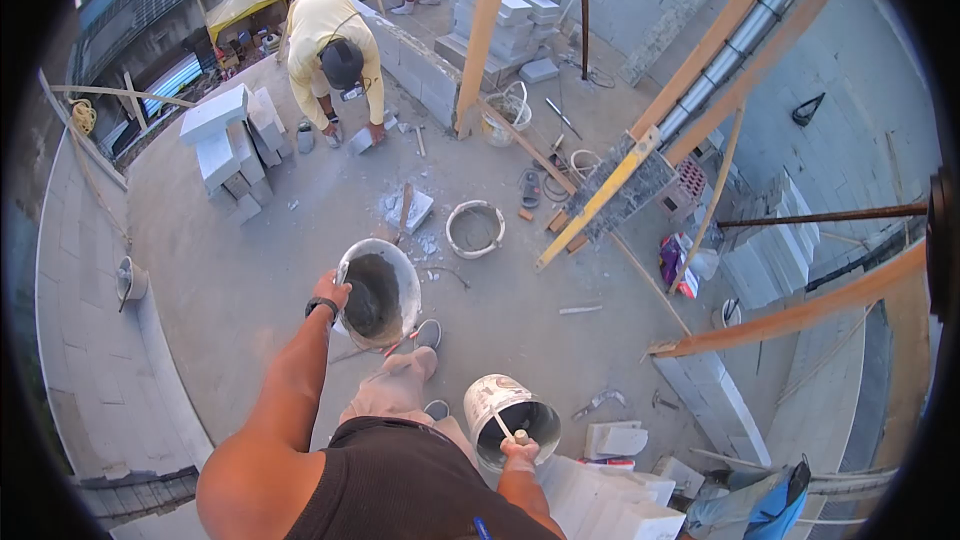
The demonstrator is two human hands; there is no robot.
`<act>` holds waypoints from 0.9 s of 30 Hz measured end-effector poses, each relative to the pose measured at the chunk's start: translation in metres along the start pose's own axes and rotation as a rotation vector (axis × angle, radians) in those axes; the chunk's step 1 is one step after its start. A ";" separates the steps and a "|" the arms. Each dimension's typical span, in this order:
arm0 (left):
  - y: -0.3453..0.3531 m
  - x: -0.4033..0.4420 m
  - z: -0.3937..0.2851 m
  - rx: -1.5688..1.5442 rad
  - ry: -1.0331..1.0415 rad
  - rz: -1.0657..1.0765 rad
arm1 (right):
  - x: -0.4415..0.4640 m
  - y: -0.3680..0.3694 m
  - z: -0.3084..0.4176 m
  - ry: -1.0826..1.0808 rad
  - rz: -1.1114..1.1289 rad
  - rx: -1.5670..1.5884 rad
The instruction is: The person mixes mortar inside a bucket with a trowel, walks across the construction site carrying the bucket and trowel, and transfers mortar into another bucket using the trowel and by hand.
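My left hand [329, 292], with a dark watch on the wrist, is closed on the left rim of a large white bucket [407, 285]. Grey material coats or fills the inside of that bucket, which tilts toward me. At the lower middle my right hand [520, 448] grips the handle [504, 427] of a tool whose far end lies against or inside a second white bucket [488, 396]. The second bucket is tipped and dark inside. Above and right of the first bucket, a smaller round tub [475, 230] holds grey material.
A co-worker in a yellow shirt [322, 25] bends over a small block at the upper left, beside stacked white blocks [215, 120]. Wooden posts [487, 30] and a yellow level [600, 197] stand to the right. White blocks [615, 500] lie at lower right.
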State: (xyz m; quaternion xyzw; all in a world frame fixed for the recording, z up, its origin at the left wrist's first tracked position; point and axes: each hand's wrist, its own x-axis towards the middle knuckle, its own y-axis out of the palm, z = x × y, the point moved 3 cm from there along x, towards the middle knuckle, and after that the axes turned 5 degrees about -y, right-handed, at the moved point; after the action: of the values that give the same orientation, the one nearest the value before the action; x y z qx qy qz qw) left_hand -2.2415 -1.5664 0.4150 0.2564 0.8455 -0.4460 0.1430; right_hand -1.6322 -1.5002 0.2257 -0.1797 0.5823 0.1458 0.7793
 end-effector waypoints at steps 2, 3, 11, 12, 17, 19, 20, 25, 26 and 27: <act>0.019 0.026 0.018 -0.031 -0.018 -0.047 | -0.032 0.051 -0.008 -0.057 0.002 -0.117; 0.023 0.028 0.023 -0.027 -0.026 -0.065 | -0.044 0.078 -0.012 -0.106 -0.005 -0.224; 0.006 0.028 0.041 -0.058 -0.155 -0.113 | -0.029 0.230 -0.071 -0.084 0.470 -0.419; 0.006 0.034 0.045 -0.040 -0.155 -0.110 | -0.020 0.246 -0.087 -0.117 0.370 -0.436; -0.014 0.042 0.021 0.087 -0.159 -0.083 | -0.013 0.249 -0.145 -0.235 0.328 -0.604; -0.023 0.052 0.011 0.215 -0.133 -0.096 | -0.023 0.236 -0.171 -0.250 0.239 -0.584; -0.024 0.045 -0.001 0.228 -0.141 -0.083 | -0.030 0.233 -0.166 -0.229 0.216 -0.560; 0.014 0.066 -0.001 0.184 0.056 -0.015 | -0.031 0.231 -0.128 -0.285 0.252 -0.660; 0.021 0.065 -0.010 0.277 0.052 -0.050 | -0.022 0.227 -0.126 -0.258 0.331 -0.687; 0.027 0.059 -0.032 0.290 0.072 -0.040 | -0.025 0.227 -0.121 -0.240 0.324 -0.700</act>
State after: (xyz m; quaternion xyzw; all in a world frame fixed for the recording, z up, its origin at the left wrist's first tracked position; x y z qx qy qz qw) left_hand -2.2756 -1.5094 0.3873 0.2732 0.7819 -0.5566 0.0654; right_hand -1.8418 -1.3528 0.1939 -0.3216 0.4234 0.4762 0.7004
